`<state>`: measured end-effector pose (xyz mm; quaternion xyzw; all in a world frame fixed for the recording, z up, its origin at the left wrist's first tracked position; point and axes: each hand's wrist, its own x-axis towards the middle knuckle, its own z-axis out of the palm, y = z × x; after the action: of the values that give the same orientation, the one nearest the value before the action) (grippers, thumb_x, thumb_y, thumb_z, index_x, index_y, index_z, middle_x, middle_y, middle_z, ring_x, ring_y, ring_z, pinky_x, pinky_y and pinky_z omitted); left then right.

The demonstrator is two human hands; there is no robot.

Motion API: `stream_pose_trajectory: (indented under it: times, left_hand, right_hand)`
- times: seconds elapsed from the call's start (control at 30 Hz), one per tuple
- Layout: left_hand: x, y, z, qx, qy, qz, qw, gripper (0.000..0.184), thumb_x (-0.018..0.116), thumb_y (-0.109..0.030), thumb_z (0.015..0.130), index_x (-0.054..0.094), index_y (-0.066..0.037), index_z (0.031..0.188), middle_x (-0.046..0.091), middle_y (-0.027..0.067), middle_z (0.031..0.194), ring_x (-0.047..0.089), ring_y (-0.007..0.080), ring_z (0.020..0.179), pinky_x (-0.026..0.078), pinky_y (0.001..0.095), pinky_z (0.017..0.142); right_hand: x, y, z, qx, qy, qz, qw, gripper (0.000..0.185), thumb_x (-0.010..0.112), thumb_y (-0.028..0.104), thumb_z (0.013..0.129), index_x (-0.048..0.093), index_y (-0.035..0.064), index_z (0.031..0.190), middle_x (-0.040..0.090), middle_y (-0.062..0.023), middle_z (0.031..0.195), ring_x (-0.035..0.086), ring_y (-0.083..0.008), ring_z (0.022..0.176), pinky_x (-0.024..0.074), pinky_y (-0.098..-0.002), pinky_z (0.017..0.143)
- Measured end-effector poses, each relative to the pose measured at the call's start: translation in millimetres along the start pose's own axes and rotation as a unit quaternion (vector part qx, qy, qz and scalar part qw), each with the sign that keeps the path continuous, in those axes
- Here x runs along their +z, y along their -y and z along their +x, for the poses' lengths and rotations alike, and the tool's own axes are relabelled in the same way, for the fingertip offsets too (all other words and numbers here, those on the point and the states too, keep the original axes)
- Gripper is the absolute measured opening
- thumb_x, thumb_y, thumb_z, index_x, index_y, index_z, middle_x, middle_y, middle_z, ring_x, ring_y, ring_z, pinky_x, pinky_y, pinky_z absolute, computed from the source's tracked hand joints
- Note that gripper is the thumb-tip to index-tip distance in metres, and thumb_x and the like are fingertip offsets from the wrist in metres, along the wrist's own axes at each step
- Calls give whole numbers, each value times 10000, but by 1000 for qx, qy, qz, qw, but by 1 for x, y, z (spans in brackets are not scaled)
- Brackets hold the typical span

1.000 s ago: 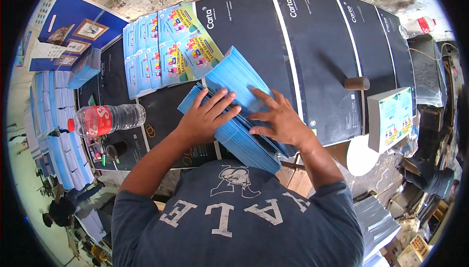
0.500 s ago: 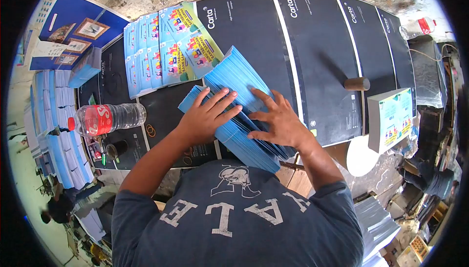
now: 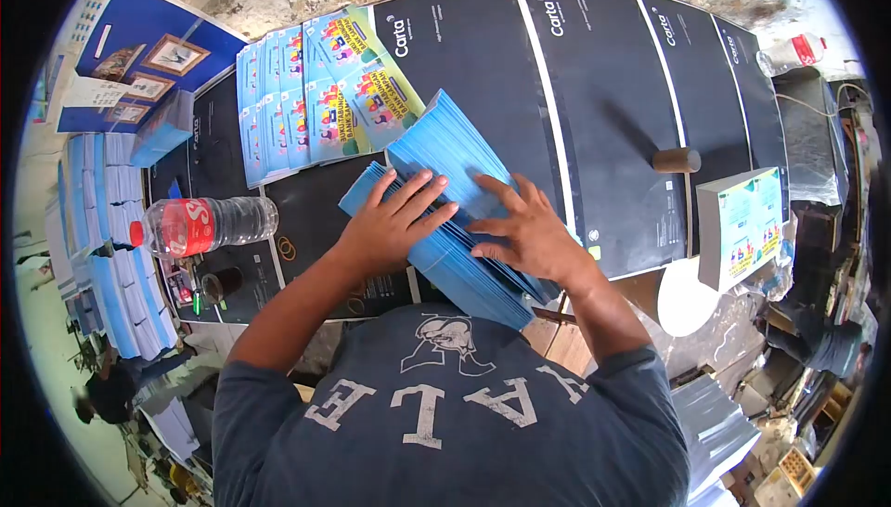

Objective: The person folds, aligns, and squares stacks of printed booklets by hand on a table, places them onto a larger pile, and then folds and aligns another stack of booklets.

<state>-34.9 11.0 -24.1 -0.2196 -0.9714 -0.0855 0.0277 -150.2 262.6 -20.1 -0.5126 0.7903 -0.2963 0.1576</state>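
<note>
Two fanned stacks of thin blue booklets lie side by side at a slant before me: an upper stack (image 3: 450,140) and a lower stack (image 3: 464,275). My left hand (image 3: 390,224) rests on the lower stack with fingers spread, their tips reaching the seam between the stacks. Across the upper stack's near part lies my right hand (image 3: 529,233), its fingers apart and bent, the thumb towards the dark gap between the stacks. Neither hand grips anything. Beyond them, printed cover sheets (image 3: 320,89) with yellow and pink artwork overlap in rows.
The table (image 3: 613,61) is covered in black "Carta" sheets. A water bottle (image 3: 209,226), a dark cup (image 3: 223,282) and rubber bands (image 3: 286,248) are at left. A brown cylinder (image 3: 677,161) and a thick printed stack (image 3: 742,228) stand at right. More booklets (image 3: 116,247) are piled far left.
My right hand has shifted very slightly on the upper stack, its fingers curling a little towards me. My left hand and the stacks look almost the same.
</note>
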Motion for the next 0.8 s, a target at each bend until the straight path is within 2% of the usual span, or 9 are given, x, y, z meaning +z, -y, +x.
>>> stream_pose_trajectory:
  times: [0.07,0.27,0.3,0.33,0.4,0.47,0.53,0.73,0.8]
  left_hand:
    - [4,2,-3,10,-2,18,1000,555,697,-332,805,589,-185,1329,460,139,1504,412,296,1407,266,571,1129]
    - [1,-1,-6,4,-7,14,1000,570,710,-295,783,587,-187,1328,465,136,1501,421,303,1401,266,570,1132]
    - [-4,-2,-4,-8,1,-15,1000,562,700,-254,801,577,-197,1346,460,128,1510,414,296,1409,269,567,1132]
    - [-6,-3,-3,-20,9,-44,999,559,690,-214,819,567,-207,1364,454,120,1519,408,289,1417,272,564,1132]
    - [-4,-2,-3,-16,4,-39,999,560,690,-217,820,565,-206,1366,452,118,1521,403,288,1420,270,563,1134]
    - [-1,-1,-3,-12,0,-34,999,561,689,-219,822,563,-205,1368,450,117,1523,398,287,1423,269,562,1135]
    - [1,0,-3,4,-16,-17,1000,588,717,-284,774,580,-183,1336,467,137,1501,421,306,1402,260,567,1138]
    - [-3,0,-1,4,-1,-6,1000,535,685,-280,816,584,-175,1331,462,138,1506,415,306,1408,265,569,1133]
    - [-2,0,0,0,-11,5,1000,525,679,-288,821,588,-171,1324,460,140,1508,416,305,1408,263,572,1132]
  right_hand:
    - [-1,-2,0,5,2,10,1000,330,731,466,820,766,226,1043,387,-78,1526,363,-491,1331,369,-591,1079]
    - [3,-1,0,20,11,0,1000,292,768,410,812,764,224,1037,387,-81,1524,335,-487,1357,346,-615,1093]
    - [1,2,1,23,14,2,1000,300,779,409,802,764,225,1038,384,-84,1526,328,-487,1363,339,-621,1097]
    - [-2,6,1,23,14,2,1000,300,779,409,802,764,225,1038,384,-84,1526,328,-487,1363,339,-621,1097]
    - [-5,11,2,23,12,-5,1000,366,759,471,789,766,206,1041,396,-100,1511,352,-515,1345,355,-622,1082]
    - [-3,9,1,26,13,-3,1000,370,760,478,784,765,208,1037,395,-99,1512,349,-518,1346,356,-626,1078]
    - [-2,6,1,28,14,-2,999,374,761,486,780,764,210,1032,394,-99,1513,346,-522,1347,357,-631,1075]
    - [0,3,0,9,13,-6,1000,329,742,438,808,755,231,1063,391,-104,1511,335,-518,1351,363,-625,1074]
    - [3,0,-1,14,-10,39,999,288,726,380,833,751,234,1080,402,-114,1494,344,-506,1344,368,-618,1074]
